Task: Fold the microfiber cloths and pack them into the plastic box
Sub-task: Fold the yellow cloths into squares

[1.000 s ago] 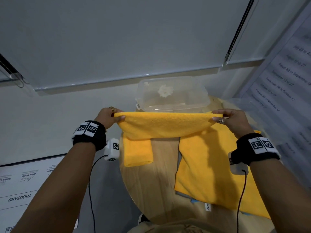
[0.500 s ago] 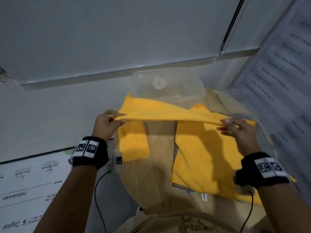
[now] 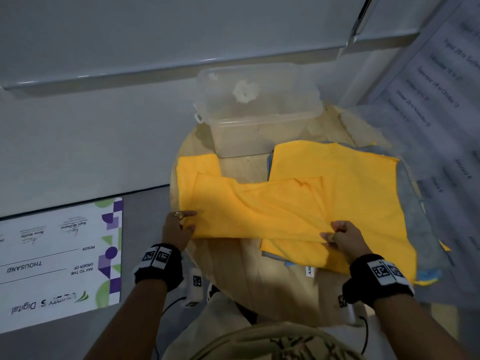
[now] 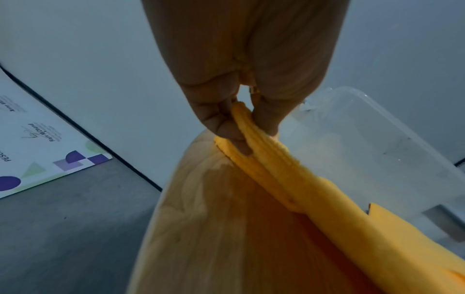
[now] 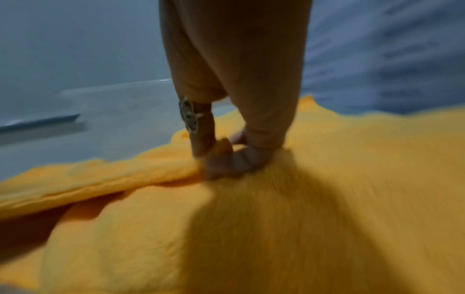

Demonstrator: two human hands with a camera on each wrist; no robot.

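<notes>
A yellow microfiber cloth (image 3: 259, 209) is stretched across the round wooden table (image 3: 233, 276), folded over on itself. My left hand (image 3: 185, 224) pinches its near left corner (image 4: 241, 127) between thumb and fingers. My right hand (image 3: 335, 235) pinches its near right corner (image 5: 221, 155). The cloth lies partly over a folded yellow cloth (image 3: 194, 167) at the left and over a flat stack of cloths (image 3: 363, 193) at the right. The clear plastic box (image 3: 257, 107) stands open and empty at the table's far edge.
A clear lid (image 3: 374, 126) lies at the right behind the stack. A large printed cheque board (image 3: 59, 255) lies on the floor at the left. A wall and a printed poster (image 3: 441, 87) close in the far and right sides.
Both hands brought the cloth down from chest height and pulled it toward me; it now lies nearly flat on the table, held by its near corners.
</notes>
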